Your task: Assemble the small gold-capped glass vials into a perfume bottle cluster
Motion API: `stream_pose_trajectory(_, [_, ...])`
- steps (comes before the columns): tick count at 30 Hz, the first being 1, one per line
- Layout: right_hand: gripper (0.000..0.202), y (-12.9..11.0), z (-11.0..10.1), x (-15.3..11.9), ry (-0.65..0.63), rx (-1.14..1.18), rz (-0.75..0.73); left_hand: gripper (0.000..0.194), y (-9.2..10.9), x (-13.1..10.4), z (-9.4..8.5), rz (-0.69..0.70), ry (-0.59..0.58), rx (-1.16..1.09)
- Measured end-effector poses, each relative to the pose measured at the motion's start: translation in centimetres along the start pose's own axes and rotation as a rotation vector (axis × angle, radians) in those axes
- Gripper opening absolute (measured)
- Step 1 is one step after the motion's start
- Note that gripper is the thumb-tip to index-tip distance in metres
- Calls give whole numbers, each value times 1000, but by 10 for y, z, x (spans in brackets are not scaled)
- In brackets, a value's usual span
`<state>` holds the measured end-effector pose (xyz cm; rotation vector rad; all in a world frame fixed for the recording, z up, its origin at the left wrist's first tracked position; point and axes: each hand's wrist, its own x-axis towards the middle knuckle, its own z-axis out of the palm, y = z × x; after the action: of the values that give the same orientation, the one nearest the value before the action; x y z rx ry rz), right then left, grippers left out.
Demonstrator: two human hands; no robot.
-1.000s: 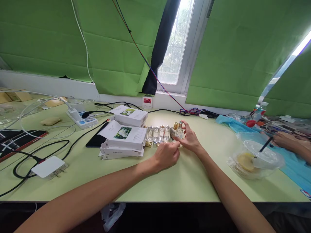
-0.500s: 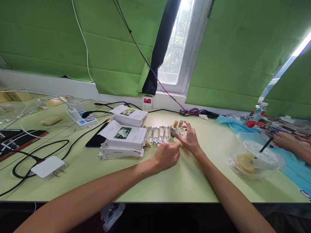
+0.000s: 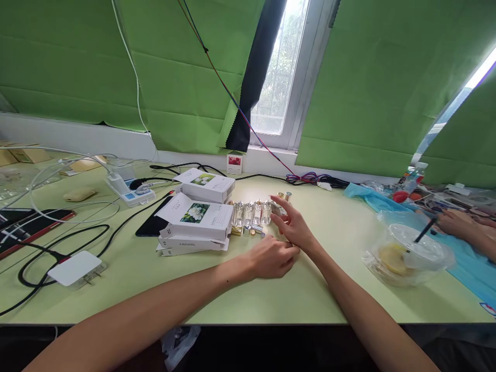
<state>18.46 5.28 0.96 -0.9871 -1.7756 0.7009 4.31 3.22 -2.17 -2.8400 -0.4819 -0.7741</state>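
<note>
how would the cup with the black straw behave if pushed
The cup may flex: it looks like thin clear plastic. The loose clear bag around it could slip. Its slanting straw sticks out, so a knock might tip it.

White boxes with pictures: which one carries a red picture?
The small upright box at the table's back edge, beyond the glass bottles. The larger front box and rear box, lying flat, show white flowers.

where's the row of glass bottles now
In the head view, the row of glass bottles is near centre, right of the white boxes, beside the right hand.
</note>
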Motion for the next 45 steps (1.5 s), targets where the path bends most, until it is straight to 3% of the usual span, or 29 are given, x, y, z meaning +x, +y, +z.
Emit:
stream_pose_trajectory(5, [65,7,3,0,-124,132,83,16,-1,1,3,55,27,23])
stream_pose_trajectory(28, [33,2,3,1,96,-114,-40,18,-1,1,-2,15,-102,-37])
stream_pose_trajectory(37, [27,-3,2,2,180,-149,-33,16,1,0,-4,10,8,-19])
stream_pose_trajectory(45, [26,-3,-4,5,192,-131,-15,16,2,2,-6,-154,194,-8])
